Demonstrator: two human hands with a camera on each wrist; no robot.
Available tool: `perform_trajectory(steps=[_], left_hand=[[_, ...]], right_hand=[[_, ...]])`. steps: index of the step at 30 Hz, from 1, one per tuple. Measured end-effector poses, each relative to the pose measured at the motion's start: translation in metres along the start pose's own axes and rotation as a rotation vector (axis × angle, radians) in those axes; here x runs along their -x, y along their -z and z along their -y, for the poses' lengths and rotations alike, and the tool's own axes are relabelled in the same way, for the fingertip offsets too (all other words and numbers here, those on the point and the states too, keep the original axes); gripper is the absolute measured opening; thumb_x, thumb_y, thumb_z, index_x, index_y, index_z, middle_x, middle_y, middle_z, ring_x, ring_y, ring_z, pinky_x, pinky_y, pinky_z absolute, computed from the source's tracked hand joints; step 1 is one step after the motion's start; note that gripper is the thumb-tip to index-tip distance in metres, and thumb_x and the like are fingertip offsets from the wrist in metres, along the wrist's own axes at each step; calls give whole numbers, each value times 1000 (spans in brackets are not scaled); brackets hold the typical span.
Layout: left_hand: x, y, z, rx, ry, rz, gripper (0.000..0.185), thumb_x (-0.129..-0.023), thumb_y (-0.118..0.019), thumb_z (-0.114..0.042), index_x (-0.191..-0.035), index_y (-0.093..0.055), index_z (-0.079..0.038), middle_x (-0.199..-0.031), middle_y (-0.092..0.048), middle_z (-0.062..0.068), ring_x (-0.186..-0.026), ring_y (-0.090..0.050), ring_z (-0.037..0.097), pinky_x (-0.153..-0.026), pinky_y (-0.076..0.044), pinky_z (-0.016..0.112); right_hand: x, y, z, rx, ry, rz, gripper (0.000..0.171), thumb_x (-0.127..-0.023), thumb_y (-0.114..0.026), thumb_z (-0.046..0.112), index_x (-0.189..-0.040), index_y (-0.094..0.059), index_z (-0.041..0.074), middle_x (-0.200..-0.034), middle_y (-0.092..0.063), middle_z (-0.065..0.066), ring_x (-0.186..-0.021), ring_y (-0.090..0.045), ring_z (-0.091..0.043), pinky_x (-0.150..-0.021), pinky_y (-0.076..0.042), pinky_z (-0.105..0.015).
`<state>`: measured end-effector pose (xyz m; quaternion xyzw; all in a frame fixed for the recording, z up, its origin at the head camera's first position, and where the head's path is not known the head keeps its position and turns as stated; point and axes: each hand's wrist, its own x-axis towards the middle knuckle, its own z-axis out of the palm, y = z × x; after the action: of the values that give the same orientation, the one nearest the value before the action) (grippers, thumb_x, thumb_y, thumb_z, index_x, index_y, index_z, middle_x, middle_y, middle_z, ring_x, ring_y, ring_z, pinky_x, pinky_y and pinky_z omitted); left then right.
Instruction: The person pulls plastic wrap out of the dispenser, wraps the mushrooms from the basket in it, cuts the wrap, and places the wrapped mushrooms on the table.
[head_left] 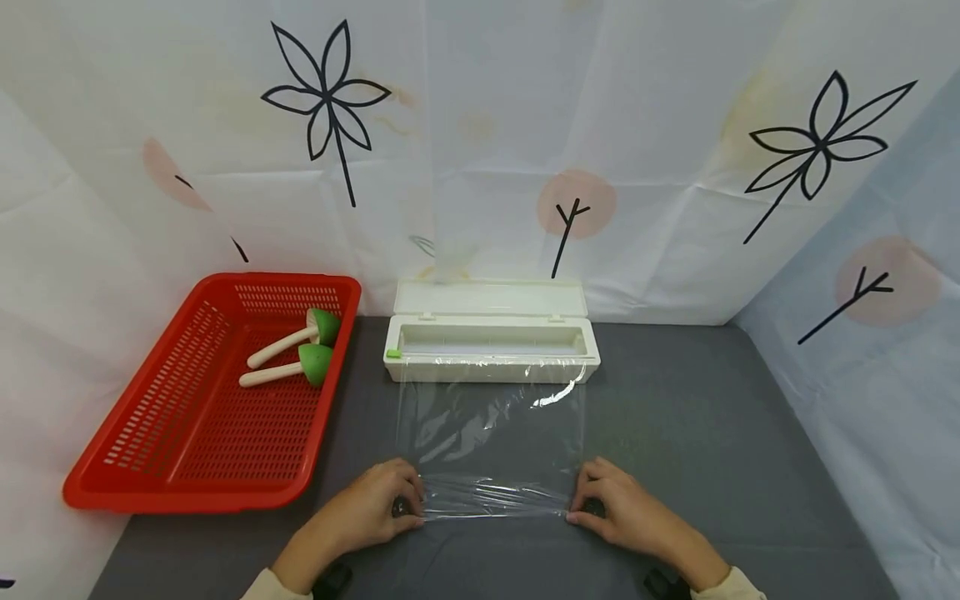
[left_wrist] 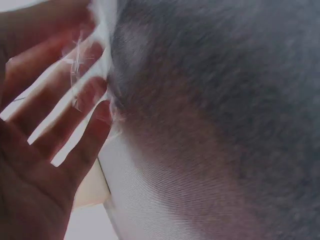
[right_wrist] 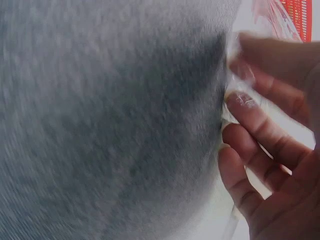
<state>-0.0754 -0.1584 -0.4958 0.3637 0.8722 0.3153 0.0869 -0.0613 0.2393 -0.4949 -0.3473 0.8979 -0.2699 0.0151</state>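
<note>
A sheet of clear plastic wrap point(head_left: 491, 425) stretches from the white cling film dispenser point(head_left: 491, 369) toward the person, over the grey table. Its near edge is bunched into folds. At the left near corner, the left hand point(head_left: 378, 504) pinches the film between thumb and fingers; the right hand point(head_left: 618, 510) does likewise at the right corner. The dispenser's lid point(head_left: 491, 298) is raised at the back, and a green slider point(head_left: 393, 354) sits at its left end. Both wrist views show film clinging about the fingertips point(left_wrist: 97, 90), close to the table surface.
A red plastic basket point(head_left: 318, 433) stands left of the dispenser. In it lie two mushroom-shaped pieces with green caps point(head_left: 316, 363) and pale stems. A white patterned cloth point(head_left: 487, 125) hangs behind the grey table point(head_left: 675, 417) and along its sides.
</note>
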Motion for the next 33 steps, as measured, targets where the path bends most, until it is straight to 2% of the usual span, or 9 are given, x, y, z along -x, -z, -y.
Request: perform_trajectory(steps=[4, 9, 12, 16, 19, 22, 26, 29, 33], left_hand=[[1, 0, -5, -87, 23, 1, 21, -75, -92, -23, -72, -72, -28, -90, -61, -20, -94, -59, 6, -79, -53, 33], [3, 0, -13, -104, 33, 49, 8, -84, -85, -29, -81, -77, -28, -86, -62, -23, -91, -56, 4, -75, -51, 30], [4, 1, -15, -59, 48, 50, 4, -88, -82, -24, -87, -78, -25, -88, -62, -24, -91, -55, 2, -75, -51, 29], [2, 2, -17, -39, 66, -11, 6, -89, -80, -20, -92, -76, -23, -90, -64, -20, -90, -56, 3, -75, -52, 30], [-2, 5, -19, -64, 107, -48, 7, -89, -80, -20, -95, -77, -20, -93, -66, -16, -92, -59, 6, -77, -53, 34], [-3, 8, -21, -92, 153, -59, 10, -90, -79, -21, -99, -77, -17, -97, -68, -13, -95, -62, 10, -80, -55, 39], [0, 15, -27, -120, 154, -120, 12, -90, -80, -20, -101, -77, -17, -101, -68, -12, -97, -63, 11, -82, -55, 40], [3, 28, -31, -127, 138, -187, 13, -89, -80, -19, -102, -76, -17, -101, -68, -13, -98, -63, 9, -81, -56, 38], [4, 58, -30, -125, 116, -309, 18, -86, -83, -14, -102, -76, -16, -100, -70, -11, -95, -64, 9, -79, -57, 37]], right_hand=[[4, 1, 0, -1, -13, 48, 20, -82, -88, 27, -87, -68, 27, -92, -53, 18, -83, -46, -1, -69, -47, -27], [8, 9, 5, -31, -74, 123, 12, -89, -79, 40, -87, -73, 30, -90, -52, 22, -82, -49, 0, -68, -47, -28], [9, 13, 9, -28, -106, 108, 12, -93, -75, 39, -85, -72, 30, -86, -53, 24, -78, -49, 1, -65, -46, -26], [6, 12, 14, 88, -147, -23, 13, -89, -80, 33, -93, -72, 23, -93, -58, 16, -85, -55, -5, -71, -50, -33], [3, 6, 13, 218, -214, -72, 48, -89, -78, 41, -127, -68, 14, -123, -60, -4, -113, -57, -24, -89, -49, -51], [1, -1, 8, 261, -283, -1, 77, -93, -68, 53, -155, -43, 17, -152, -41, -22, -138, -39, -46, -100, -35, -70], [1, -13, -3, 226, -341, 85, 82, -95, -58, 62, -161, -31, 22, -162, -22, -27, -148, -18, -53, -104, -18, -79], [1, -22, -14, 232, -351, 69, 83, -94, -57, 65, -162, -29, 26, -165, -18, -25, -149, -13, -52, -105, -12, -80], [-3, -30, -28, 271, -341, 16, 84, -92, -58, 68, -162, -28, 30, -165, -19, -23, -149, -14, -52, -104, -10, -80]])
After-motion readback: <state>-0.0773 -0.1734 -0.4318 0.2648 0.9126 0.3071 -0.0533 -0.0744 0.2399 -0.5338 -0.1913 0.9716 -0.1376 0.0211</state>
